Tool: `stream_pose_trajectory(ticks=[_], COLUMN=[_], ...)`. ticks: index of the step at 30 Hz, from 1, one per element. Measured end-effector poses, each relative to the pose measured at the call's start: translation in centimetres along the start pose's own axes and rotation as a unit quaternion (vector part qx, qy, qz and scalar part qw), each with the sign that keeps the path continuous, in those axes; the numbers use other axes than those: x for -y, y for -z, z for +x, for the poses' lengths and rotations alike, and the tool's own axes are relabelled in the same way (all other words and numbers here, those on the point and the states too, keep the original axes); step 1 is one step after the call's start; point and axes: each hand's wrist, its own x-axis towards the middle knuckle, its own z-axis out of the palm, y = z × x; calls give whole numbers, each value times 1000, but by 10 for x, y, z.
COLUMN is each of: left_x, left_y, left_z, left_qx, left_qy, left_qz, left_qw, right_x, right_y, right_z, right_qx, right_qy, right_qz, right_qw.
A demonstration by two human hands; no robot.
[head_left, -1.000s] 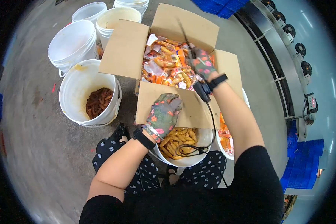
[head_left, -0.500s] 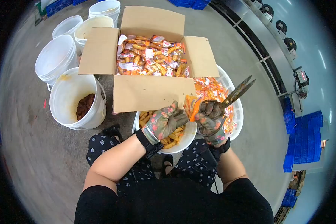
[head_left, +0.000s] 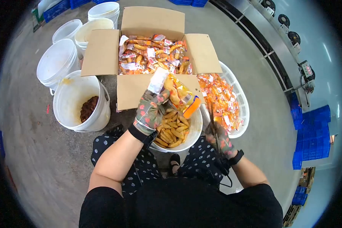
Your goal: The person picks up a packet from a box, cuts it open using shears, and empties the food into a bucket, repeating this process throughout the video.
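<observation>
My left hand, in a flowered glove, is closed on a clear and orange food packet with a white label, held above the front flap of a cardboard box. Yellowish food pieces show inside the packet. Beneath it, between my knees, a white bucket holds many brown-yellow finger-shaped pieces. In my gloved right hand are dark scissors, blades pointing up, beside the bucket. A white basket of orange wrappers stands just beyond that hand.
Similar packets fill the open box. To the left stand several white buckets, one with a dark brown mass inside. Blue crates and a steel counter line the right side.
My left hand has risen with the packet, away from my right hand. My right hand has come down and back, and the scissors have swung from pointing up-right to nearly straight up.
</observation>
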Motion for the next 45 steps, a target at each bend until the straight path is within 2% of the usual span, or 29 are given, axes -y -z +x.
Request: stream_pose_trajectory(ticks=[1, 2, 3, 4, 5, 7, 10, 11, 15, 18, 20, 21, 22, 24, 25, 26, 28, 29, 31, 32, 33, 34, 36, 38, 39, 41, 42, 44, 45], left_x=[-2, -2, -2, 0, 4, 9, 4, 1, -1, -2, -3, -4, 0, 10, 13, 14, 13, 15, 12, 10, 7, 6, 4, 2, 4, 11, 15, 24, 27], left_y=[-5, -10, -26, -34, -33, -30, -34, -31, -1, -5, 2, 1, 0, -3, 0, 5, 7, 6, -14, -11, -7, -4, -7, -14, -10, 0, 0, -2, -4], left_z=[1, 0, -1, -2, -3, -7, -10, -10, -8, -12, -16, -16, -17, -19, -22, -22, -23, -23, -18, -18, -18, -19, -19, -20, -22, -25, -26, -25, -25], left_qx=[-18, -19, -49, -79, -80, -158, -120, -108, -68, -70, -124, -53, -53, -225, -177, -177, -87, -88, -200, -201, -135, -59, -66, -35, -37, 1, 2, 103, 123], left_qy=[-46, -47, -43, -37, -34, -14, -6, -6, -60, -37, 71, 120, 122, 166, 139, 140, 148, 149, 224, 226, 168, 101, 97, 130, 133, 118, 125, 43, 35], left_qz=[51, 50, 123, 197, 196, 226, 189, 242, 263, 282, 199, 86, 86, 34, 99, 99, 177, 177, 189, 191, 408, 601, 626, 761, 759, 813, 813, 869, 883], left_qw=[997, 998, 990, 977, 977, 961, 975, 964, 960, 956, 970, 988, 987, 960, 969, 969, 969, 969, 935, 934, 887, 790, 771, 635, 636, 570, 569, 482, 452], right_x=[-2, -3, -4, -6, -11, 5, 8, 14, 21, 24, 24, 37, 39, 40, 38, 40, 53, 58, 37, 25, 20, 14, -5, -23, -6, -9, 19, 48, 45], right_y=[-4, -10, -14, -17, -22, -38, -45, -46, -51, -53, -48, -45, -46, -47, -46, -48, -59, -58, -47, -39, -29, -11, 18, 39, 38, 37, 20, -15, -23], right_z=[-7, -14, -18, -17, -12, -2, 3, 2, 0, 0, 5, 3, 2, 1, 3, 3, 0, -4, -4, -4, -2, -11, -19, -22, -18, -14, -8, 11, 19], right_qx=[1, -3, -6, -7, 11, 12, -8, -9, 9, -33, -15, 19, 17, 8, 8, 7, -73, -63, -44, -26, 1, 18, 22, -7, -50, -93, -108, -134, -115], right_qy=[1, 21, 39, 36, 29, 46, 53, 91, 58, 115, 145, 74, 72, 48, 91, 89, 130, 67, 66, 67, 77, 81, -71, -41, -86, -32, -11, 131, 147], right_qz=[-1, -79, -156, -156, -106, -38, -134, -210, -219, -166, -200, -183, -182, -71, -116, -116, -62, -52, -62, -74, -116, -210, -58, -120, -266, -206, -191, -114, -93], right_qw=[1000, 997, 987, 987, 994, 998, 990, 973, 974, 979, 969, 980, 981, 996, 989, 989, 987, 994, 995, 995, 990, 974, 996, 992, 959, 974, 976, 976, 978])
